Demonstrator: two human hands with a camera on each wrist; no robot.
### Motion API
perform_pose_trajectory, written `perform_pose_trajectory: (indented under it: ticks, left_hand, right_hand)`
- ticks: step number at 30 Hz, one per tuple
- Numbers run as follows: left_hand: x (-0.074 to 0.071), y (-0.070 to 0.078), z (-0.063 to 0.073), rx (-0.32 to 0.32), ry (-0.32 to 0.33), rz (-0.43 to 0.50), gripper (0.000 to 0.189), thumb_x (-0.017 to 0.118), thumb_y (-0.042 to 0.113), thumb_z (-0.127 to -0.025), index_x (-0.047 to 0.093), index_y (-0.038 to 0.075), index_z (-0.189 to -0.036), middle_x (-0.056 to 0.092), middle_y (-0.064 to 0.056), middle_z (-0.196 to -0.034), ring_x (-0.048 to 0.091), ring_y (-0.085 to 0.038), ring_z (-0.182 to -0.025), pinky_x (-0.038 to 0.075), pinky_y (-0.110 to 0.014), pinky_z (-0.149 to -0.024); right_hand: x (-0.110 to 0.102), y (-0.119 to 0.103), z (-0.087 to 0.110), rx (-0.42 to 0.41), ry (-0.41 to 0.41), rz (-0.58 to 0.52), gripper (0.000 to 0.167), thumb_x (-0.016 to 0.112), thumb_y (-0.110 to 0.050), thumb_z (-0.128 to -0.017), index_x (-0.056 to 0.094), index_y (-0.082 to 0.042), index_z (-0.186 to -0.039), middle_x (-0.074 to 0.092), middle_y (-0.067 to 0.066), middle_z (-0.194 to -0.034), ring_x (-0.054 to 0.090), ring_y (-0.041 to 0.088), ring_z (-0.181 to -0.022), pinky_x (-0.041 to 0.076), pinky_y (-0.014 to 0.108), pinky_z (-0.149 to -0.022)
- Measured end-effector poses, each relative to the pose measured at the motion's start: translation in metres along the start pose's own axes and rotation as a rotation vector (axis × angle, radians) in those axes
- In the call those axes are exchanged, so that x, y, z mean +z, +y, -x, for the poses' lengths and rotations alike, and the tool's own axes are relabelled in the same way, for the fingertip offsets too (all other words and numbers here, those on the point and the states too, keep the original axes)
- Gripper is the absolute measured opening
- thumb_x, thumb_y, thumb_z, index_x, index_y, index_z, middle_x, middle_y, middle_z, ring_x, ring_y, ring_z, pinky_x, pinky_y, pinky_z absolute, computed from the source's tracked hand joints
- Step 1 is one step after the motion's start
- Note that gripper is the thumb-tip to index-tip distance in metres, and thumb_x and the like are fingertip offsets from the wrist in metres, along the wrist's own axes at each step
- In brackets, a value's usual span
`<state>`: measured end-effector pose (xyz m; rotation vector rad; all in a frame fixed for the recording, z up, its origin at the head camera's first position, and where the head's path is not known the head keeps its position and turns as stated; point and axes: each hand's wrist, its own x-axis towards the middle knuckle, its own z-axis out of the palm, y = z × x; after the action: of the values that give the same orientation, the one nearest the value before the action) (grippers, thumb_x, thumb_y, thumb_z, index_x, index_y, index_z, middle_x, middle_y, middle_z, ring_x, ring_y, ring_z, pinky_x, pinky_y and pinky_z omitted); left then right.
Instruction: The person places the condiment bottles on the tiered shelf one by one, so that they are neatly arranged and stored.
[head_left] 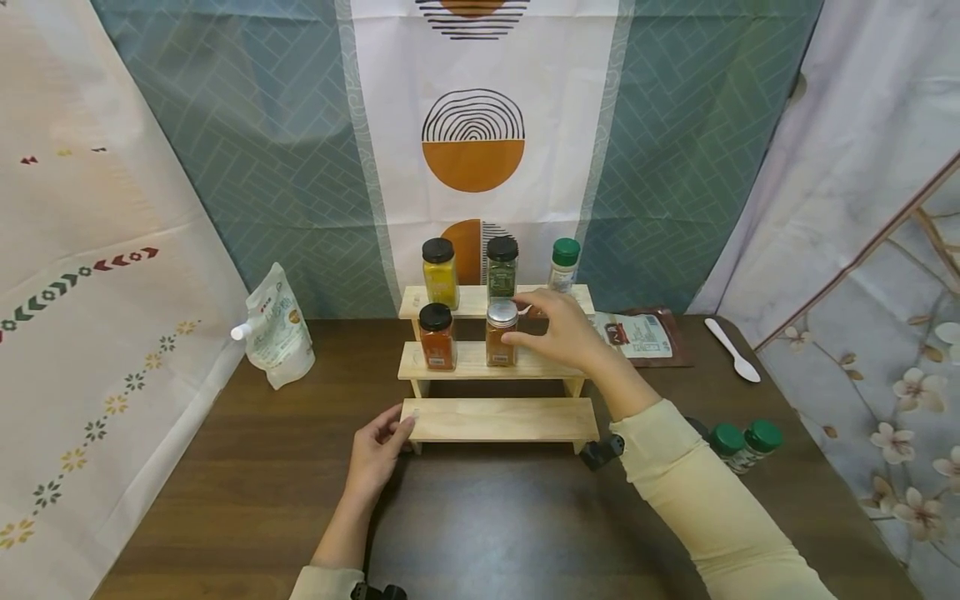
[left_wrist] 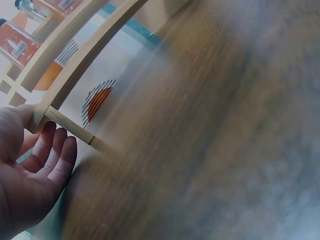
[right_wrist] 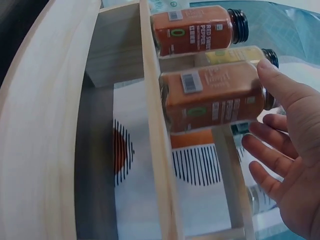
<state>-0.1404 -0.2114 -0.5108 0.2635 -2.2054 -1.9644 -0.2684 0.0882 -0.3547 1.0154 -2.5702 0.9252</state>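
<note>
A three-step wooden spice rack [head_left: 487, 412] stands on the table. My left hand [head_left: 378, 450] grips the left end of its lowest step, thumb above and fingers curled below; the left wrist view shows this hand [left_wrist: 37, 170] at the rack's corner. On the middle step stands an orange-brown spice jar [head_left: 500, 346], its lid silvery in the head view. My right hand [head_left: 558, 329] holds this jar near the top between thumb and finger. In the right wrist view the thumb lies across the jar [right_wrist: 215, 97]. To its left stands a red pepper jar [head_left: 438, 342] with a black lid.
On the top step stand a yellow jar [head_left: 441, 279], a green herb jar [head_left: 502, 271] and a green-lidded jar [head_left: 564, 262]. A white pouch [head_left: 277, 333] stands left. At right lie a brown packet [head_left: 637, 337], a white spoon [head_left: 731, 350] and green-lidded jars [head_left: 761, 437].
</note>
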Motion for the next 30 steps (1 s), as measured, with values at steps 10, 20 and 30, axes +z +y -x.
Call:
perform_pose_trajectory:
  ticks: [10,20,30]
  left_hand:
    - [0.0,0.001,0.0,-0.003,0.005,-0.003,0.044,0.07,0.017,-0.098,0.061,-0.005,-0.134,0.07,-0.012,-0.089,0.067,-0.012,-0.076,0.06,-0.027,-0.07]
    - [-0.001,0.008,0.002,-0.032,-0.011,-0.005,0.043,0.069,0.014,-0.098,0.06,-0.006,-0.135,0.069,-0.014,-0.091,0.067,-0.013,-0.077,0.06,-0.029,-0.072]
    - [0.0,0.002,0.0,0.002,0.006,-0.012,0.043,0.071,0.017,-0.097,0.062,-0.005,-0.133,0.069,-0.013,-0.09,0.067,-0.012,-0.075,0.06,-0.027,-0.069]
  right_hand:
    - [-0.01,0.013,0.024,0.008,0.006,-0.035,0.056,0.087,-0.028,-0.083,0.067,0.001,-0.126,0.068,0.013,-0.111,0.065,0.028,-0.099,0.055,0.05,-0.087]
    - [-0.025,0.018,0.048,0.042,-0.006,-0.032,0.059,0.086,-0.028,-0.084,0.064,0.0,-0.13,0.07,0.014,-0.112,0.066,0.03,-0.1,0.054,0.054,-0.089]
    - [-0.036,0.033,0.07,-0.004,0.043,0.012,0.047,0.087,-0.023,-0.083,0.068,-0.003,-0.121,0.071,0.011,-0.107,0.067,0.028,-0.093,0.056,0.051,-0.082]
